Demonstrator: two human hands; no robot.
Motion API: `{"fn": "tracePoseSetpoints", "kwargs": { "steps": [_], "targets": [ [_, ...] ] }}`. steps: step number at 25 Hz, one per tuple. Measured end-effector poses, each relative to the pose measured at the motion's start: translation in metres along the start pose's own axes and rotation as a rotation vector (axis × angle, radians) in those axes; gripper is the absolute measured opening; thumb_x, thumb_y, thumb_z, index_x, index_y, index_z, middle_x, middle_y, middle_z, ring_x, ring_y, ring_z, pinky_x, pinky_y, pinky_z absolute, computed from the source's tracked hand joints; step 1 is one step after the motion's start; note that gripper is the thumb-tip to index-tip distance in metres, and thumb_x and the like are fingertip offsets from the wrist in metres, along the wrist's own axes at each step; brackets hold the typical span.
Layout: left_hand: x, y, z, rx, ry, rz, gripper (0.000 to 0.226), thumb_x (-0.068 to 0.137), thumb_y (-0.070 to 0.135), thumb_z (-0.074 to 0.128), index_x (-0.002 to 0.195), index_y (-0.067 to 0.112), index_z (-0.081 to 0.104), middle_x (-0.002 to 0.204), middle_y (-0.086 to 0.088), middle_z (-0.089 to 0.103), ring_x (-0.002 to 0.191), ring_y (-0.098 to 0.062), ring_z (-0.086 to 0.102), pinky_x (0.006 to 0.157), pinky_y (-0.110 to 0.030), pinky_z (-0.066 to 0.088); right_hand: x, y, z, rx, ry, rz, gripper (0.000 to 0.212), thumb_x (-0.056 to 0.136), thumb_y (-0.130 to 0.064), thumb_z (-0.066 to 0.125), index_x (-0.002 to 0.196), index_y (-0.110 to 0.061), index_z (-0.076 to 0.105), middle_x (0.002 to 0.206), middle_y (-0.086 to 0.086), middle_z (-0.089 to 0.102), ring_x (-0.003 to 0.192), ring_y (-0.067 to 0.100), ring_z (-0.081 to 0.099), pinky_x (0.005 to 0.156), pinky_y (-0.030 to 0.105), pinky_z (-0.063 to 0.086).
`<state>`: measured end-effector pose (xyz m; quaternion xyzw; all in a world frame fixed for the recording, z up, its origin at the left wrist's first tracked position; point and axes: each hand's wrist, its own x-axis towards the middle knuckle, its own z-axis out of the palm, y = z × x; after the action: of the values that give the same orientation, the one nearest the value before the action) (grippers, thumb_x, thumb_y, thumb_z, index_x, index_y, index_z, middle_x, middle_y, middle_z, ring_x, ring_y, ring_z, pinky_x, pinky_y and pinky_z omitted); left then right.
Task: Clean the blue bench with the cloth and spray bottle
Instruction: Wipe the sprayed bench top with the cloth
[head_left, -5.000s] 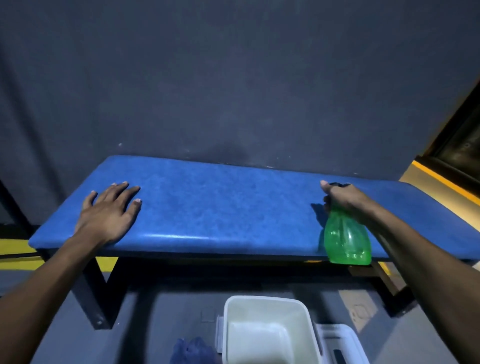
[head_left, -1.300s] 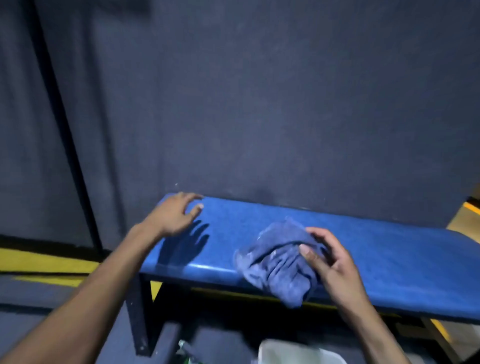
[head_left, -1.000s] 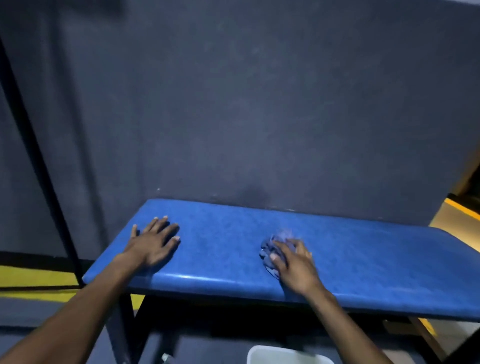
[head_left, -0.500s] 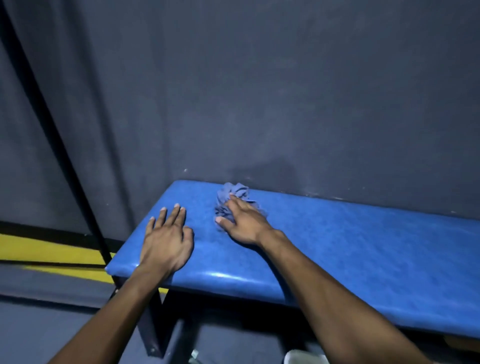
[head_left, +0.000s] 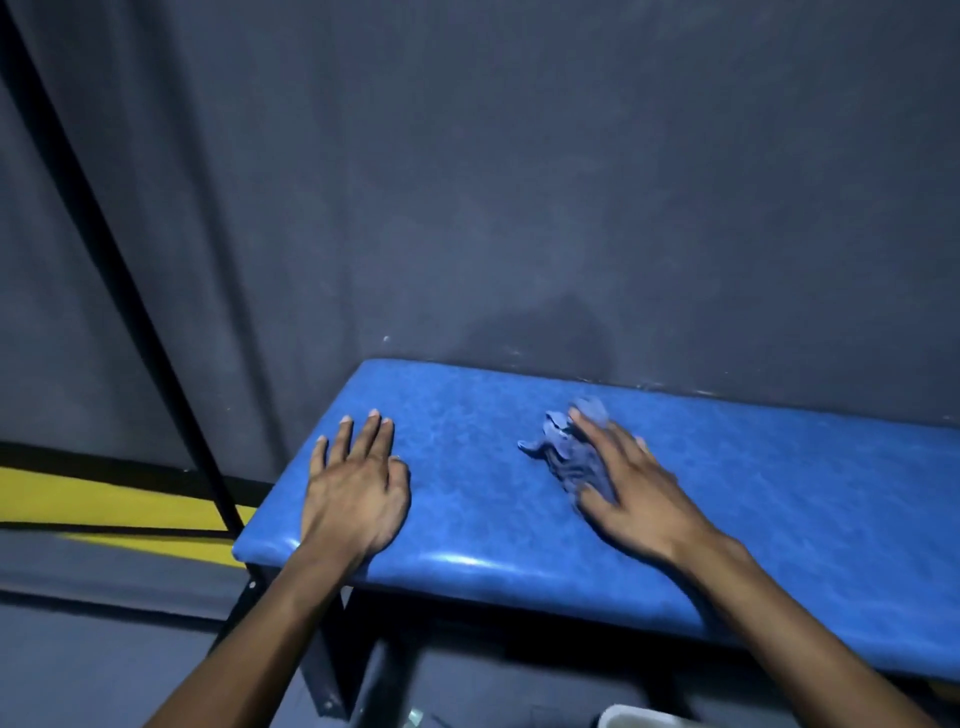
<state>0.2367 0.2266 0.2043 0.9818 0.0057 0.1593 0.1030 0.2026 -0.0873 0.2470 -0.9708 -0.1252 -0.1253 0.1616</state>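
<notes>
Item: long blue padded vinyl counter on dark metal legs, set lengthwise against a dark grey wall, its left end in view. On it, toward the far edge and right of middle of the visible part, a crumpled dusty-blue cloth, bunched into a wad. Right hand lies flat over the cloth's right side, fingers straight and slightly spread, pressing the wad down against the padding; judged a wiping hold, palm weight bearing on the fabric rather than a pinch. Left hand rests palm-down near the counter's left end, well apart from the cloth, fingers straight and lightly spread, holding nothing; probably a brace for the leaning body. Spray bottle: not in view. White container rim at the bottom edge, on the floor. Black diagonal bar and yellow stripe at left.
</notes>
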Motion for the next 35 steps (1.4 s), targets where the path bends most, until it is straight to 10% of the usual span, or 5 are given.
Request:
{"fn": "tracePoseSetpoints", "kwargs": {
  "steps": [3, 11, 20, 28, 35],
  "targets": [
    [0.0, -0.002, -0.001, -0.016, 0.011, -0.006, 0.071, 0.09, 0.041, 0.013, 0.156, 0.021, 0.028, 0.166, 0.006, 0.022, 0.154, -0.018, 0.013, 0.125, -0.042, 0.006, 0.088, -0.064, 0.046, 0.057, -0.157, 0.017, 0.076, 0.094, -0.061, 0.046, 0.157, -0.032, 0.015, 0.168, 0.0, 0.001, 0.155, 0.018, 0.001, 0.124, 0.035, 0.003],
    [0.001, -0.005, 0.001, -0.028, 0.021, 0.022, 0.07, 0.09, 0.041, 0.016, 0.153, 0.017, 0.035, 0.163, 0.003, 0.03, 0.153, -0.02, 0.019, 0.124, -0.045, 0.012, 0.01, -0.061, 0.022, 0.089, -0.136, -0.327, 0.051, 0.1, -0.044, 0.047, 0.148, -0.032, 0.041, 0.161, -0.012, 0.03, 0.148, 0.002, 0.022, 0.118, 0.018, 0.018],
    [-0.002, -0.011, 0.002, 0.039, -0.046, 0.146, 0.068, 0.091, 0.065, 0.012, 0.153, 0.042, 0.03, 0.162, 0.016, 0.026, 0.153, -0.013, 0.019, 0.119, -0.05, 0.01, -0.022, 0.167, -0.046, -0.147, 0.072, 0.412, 0.056, 0.097, -0.046, 0.045, 0.15, -0.03, 0.038, 0.161, 0.005, 0.033, 0.146, 0.024, 0.036, 0.117, 0.032, 0.029],
    [-0.009, -0.009, -0.018, -0.085, -0.143, 0.386, 0.056, 0.092, 0.068, 0.02, 0.145, 0.057, 0.034, 0.155, 0.033, 0.027, 0.149, 0.002, 0.018, 0.121, -0.042, 0.014, -0.042, 0.026, -0.016, 0.045, -0.021, 0.007, 0.046, 0.099, -0.032, 0.053, 0.144, -0.023, 0.05, 0.159, 0.001, 0.038, 0.142, 0.019, 0.039, 0.115, 0.024, 0.028],
    [-0.001, 0.071, -0.045, -0.133, -0.103, 0.474, 0.069, 0.085, 0.074, 0.029, 0.129, 0.035, 0.064, 0.144, 0.008, 0.057, 0.138, -0.017, 0.047, 0.111, -0.049, 0.037, -0.172, 0.127, -0.081, -0.134, 0.067, 0.196, 0.047, 0.096, -0.033, 0.049, 0.142, -0.021, 0.053, 0.155, 0.004, 0.044, 0.138, 0.025, 0.047, 0.113, 0.032, 0.035]
  ]
}}
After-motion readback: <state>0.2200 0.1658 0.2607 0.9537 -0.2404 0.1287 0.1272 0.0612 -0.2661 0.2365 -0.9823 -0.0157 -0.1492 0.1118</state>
